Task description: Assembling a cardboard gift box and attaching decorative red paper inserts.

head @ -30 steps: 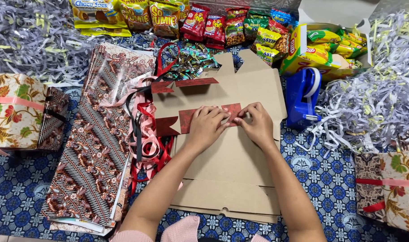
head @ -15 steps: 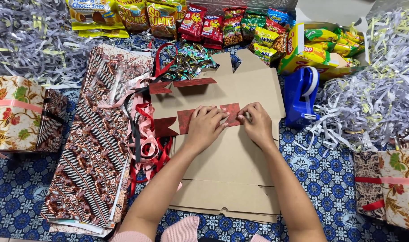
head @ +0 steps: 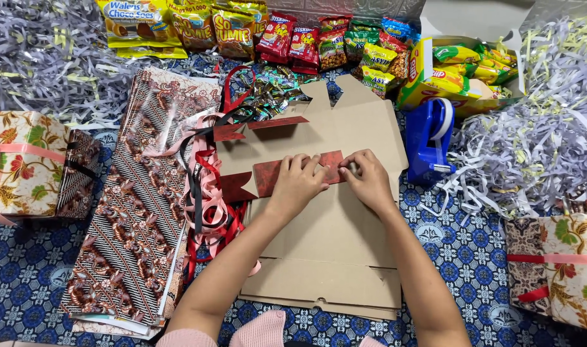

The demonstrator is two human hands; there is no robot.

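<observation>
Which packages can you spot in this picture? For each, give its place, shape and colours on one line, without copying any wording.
Snack packets: a row along the top edge, flat pouches, yellow, red and green.
Open carton: top right, yellow, holding green and yellow packets.
Wrapped box: far left, floral cream paper, pink ribbon.
Wrapped box on the right: lower right, floral paper, red ribbon.
Flat cardboard box: centre, brown, unfolded, under the left hand and right hand.

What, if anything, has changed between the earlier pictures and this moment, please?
Very little. The left hand and right hand press the same red patterned strip against the flattened cardboard box, in about the same places; only the fingers shift slightly. Nothing was picked up or let go. The blue tape dispenser, ribbons, patterned paper stack and snack packets lie as before.
</observation>
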